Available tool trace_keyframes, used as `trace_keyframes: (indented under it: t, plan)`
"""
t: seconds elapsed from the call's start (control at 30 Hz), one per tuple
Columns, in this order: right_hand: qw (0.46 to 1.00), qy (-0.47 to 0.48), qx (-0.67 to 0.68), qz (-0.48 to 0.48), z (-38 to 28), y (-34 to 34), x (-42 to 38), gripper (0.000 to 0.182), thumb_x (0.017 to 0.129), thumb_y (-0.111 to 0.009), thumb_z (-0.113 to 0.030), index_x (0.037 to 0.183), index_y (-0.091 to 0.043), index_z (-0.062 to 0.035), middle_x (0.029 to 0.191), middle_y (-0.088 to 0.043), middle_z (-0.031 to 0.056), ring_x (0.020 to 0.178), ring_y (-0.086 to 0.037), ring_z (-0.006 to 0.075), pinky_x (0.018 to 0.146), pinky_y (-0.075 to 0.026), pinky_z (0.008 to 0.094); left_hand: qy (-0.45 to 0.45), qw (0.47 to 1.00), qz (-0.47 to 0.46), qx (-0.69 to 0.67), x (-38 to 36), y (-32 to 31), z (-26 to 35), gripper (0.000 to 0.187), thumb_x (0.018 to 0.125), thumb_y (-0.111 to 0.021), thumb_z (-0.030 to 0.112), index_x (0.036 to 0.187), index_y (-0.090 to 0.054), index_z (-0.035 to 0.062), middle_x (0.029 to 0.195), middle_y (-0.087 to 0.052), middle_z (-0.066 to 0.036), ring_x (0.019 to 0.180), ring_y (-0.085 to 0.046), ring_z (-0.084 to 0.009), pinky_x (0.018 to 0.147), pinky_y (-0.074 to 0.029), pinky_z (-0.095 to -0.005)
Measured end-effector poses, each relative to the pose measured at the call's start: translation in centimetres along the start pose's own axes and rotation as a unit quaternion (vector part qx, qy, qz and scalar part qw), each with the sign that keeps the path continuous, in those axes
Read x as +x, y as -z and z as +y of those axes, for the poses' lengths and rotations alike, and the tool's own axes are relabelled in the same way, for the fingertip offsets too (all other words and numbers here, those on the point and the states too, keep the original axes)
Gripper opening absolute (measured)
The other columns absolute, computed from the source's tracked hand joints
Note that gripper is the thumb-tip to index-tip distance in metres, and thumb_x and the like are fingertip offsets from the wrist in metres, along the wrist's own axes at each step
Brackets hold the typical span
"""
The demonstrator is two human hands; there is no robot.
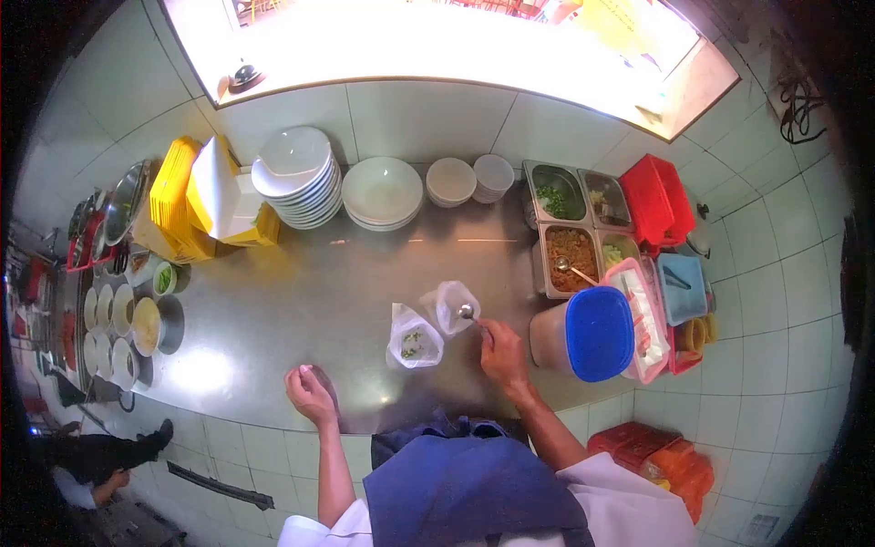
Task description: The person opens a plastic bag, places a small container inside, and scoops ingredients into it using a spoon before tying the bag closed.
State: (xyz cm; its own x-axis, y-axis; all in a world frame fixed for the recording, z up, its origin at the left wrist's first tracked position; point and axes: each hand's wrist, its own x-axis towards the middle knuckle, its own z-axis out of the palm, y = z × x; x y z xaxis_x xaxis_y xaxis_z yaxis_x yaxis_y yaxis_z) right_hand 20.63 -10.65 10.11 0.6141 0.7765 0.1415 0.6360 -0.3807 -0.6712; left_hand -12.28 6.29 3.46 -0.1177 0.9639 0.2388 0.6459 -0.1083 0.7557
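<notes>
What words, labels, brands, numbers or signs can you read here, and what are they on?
None can be read.
Yellow panel, top right: faint marks, too blurred to read.
Small greyish patch, lower right: too small to tell whether it bears text.

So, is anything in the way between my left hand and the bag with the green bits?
Nothing visible: only bare metal counter lies between your left hand and that bag; the spoon in your right hand is beyond it.
</notes>
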Motion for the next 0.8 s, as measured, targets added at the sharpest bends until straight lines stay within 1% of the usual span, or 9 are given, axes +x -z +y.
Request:
trace_keyframes:
  t: [0.17, 0.23, 0.33, 0.4, 0.47, 0.5, 0.6, 0.67, 0.8]
  plan:
    - [0.968, -0.141, 0.206, 0.001, -4.5, 5.2, 3.6, 0.026, 0.097, -0.055, -0.002, 0.12, -0.065, -0.0034, 0.087, -0.068, 0.0086, 0.076, -0.062, 0.0149, 0.07, -0.05, 0.0296, -0.002, 1.0, 0.01, 0.001, -0.1, 0.2, 0.4, 0.025, 0.104, -0.055, 0.022, 0.096, -0.066, 0.0011, 0.101, -0.063, -0.011, 0.091, -0.061, -0.0286, 0.077, -0.047, -0.0397]
    - [0.945, -0.134, 0.298, 0.012, -4.7, 7.9, 6.5, 0.027, 0.097, -0.056, -0.003, 0.122, -0.064, -0.0028, 0.089, -0.07, 0.0045, 0.076, -0.058, 0.0073, 0.066, -0.047, 0.0248, 0.007, 1.0, 0.009, -0.001, -0.1, 0.4, 0.6, 0.026, 0.104, -0.055, 0.022, 0.095, -0.066, 0.0012, 0.1, -0.063, -0.011, 0.091, -0.061, -0.0288, 0.078, -0.047, -0.0402]
    - [0.963, -0.07, 0.26, 0.028, -3.3, 12.3, 12.6, 0.03, 0.095, -0.056, -0.002, 0.124, -0.063, -0.0027, 0.086, -0.07, 0.0045, 0.072, -0.058, 0.0062, 0.064, -0.046, 0.0211, -0.034, 0.999, 0.019, 0.003, -0.1, 0.4, 0.9, 0.026, 0.103, -0.055, 0.022, 0.092, -0.066, 0.0019, 0.097, -0.064, -0.011, 0.089, -0.06, -0.0279, 0.077, -0.047, -0.0398]
    - [0.99, -0.02, 0.135, 0.025, -1.3, 14.8, 16.8, 0.029, 0.092, -0.057, -0.001, 0.119, -0.067, -0.0021, 0.084, -0.074, 0.0085, 0.072, -0.063, 0.0089, 0.066, -0.05, 0.0255, -0.137, 0.989, 0.049, 0.014, -0.5, 0.3, 1.7, 0.024, 0.103, -0.056, 0.021, 0.09, -0.066, 0.0028, 0.092, -0.064, -0.01, 0.084, -0.06, -0.0263, 0.074, -0.047, -0.0381]
    - [0.998, 0.005, -0.029, 0.048, 2.5, 15.8, 20.7, 0.027, 0.085, -0.062, -0.004, 0.109, -0.072, -0.0012, 0.086, -0.075, 0.0161, 0.077, -0.071, 0.0245, 0.071, -0.056, 0.0356, -0.266, 0.948, -0.15, -0.085, -2.0, 1.1, 5.0, 0.012, 0.096, -0.062, 0.014, 0.092, -0.069, 0.0052, 0.093, -0.067, -0.012, 0.089, -0.063, -0.029, 0.081, -0.05, -0.0401]
    - [0.991, 0.003, -0.125, 0.05, 3.7, 16.1, 22.1, 0.026, 0.082, -0.064, -0.005, 0.106, -0.074, -0.0011, 0.087, -0.074, 0.0183, 0.079, -0.073, 0.0309, 0.074, -0.057, 0.0393, -0.275, 0.908, -0.281, -0.143, -3.1, 0.6, 7.1, 0.01, 0.094, -0.063, 0.013, 0.094, -0.071, 0.0057, 0.094, -0.068, -0.013, 0.093, -0.064, -0.0313, 0.085, -0.051, -0.0424]
    - [0.95, -0.015, -0.311, 0.002, 9.2, 15.0, 27.3, 0.034, 0.079, -0.065, -0.007, 0.112, -0.073, -0.0093, 0.097, -0.074, 0.0198, 0.089, -0.071, 0.0367, 0.081, -0.056, 0.0457, -0.293, 0.75, -0.549, -0.221, -7.7, -3.4, 10.7, 0.028, 0.092, -0.06, 0.014, 0.117, -0.069, 0.0035, 0.115, -0.069, -0.017, 0.116, -0.062, -0.0369, 0.104, -0.047, -0.0473]
    - [0.927, -0.07, -0.367, -0.035, 11.7, 13.5, 30.3, 0.032, 0.075, -0.068, -0.009, 0.106, -0.074, -0.006, 0.099, -0.073, 0.0213, 0.098, -0.07, 0.0397, 0.089, -0.056, 0.0477, -0.514, 0.615, -0.566, -0.194, -10.2, -10.0, 8.6, 0.05, 0.093, -0.052, 0.019, 0.14, -0.053, 0.0013, 0.142, -0.056, -0.019, 0.137, -0.048, -0.0346, 0.116, -0.038, -0.0442]
    - [0.887, -0.051, -0.452, -0.079, 17.1, 11.3, 33.5, 0.025, 0.076, -0.068, -0.01, 0.098, -0.073, 0.0, 0.103, -0.072, 0.0237, 0.1, -0.07, 0.0404, 0.09, -0.057, 0.0461, -0.597, 0.584, -0.549, 0.0, -10.3, -10.9, 9.5, 0.064, 0.095, -0.045, 0.026, 0.154, -0.033, 0.0015, 0.163, -0.028, -0.017, 0.152, -0.026, -0.0319, 0.124, -0.025, -0.0418]
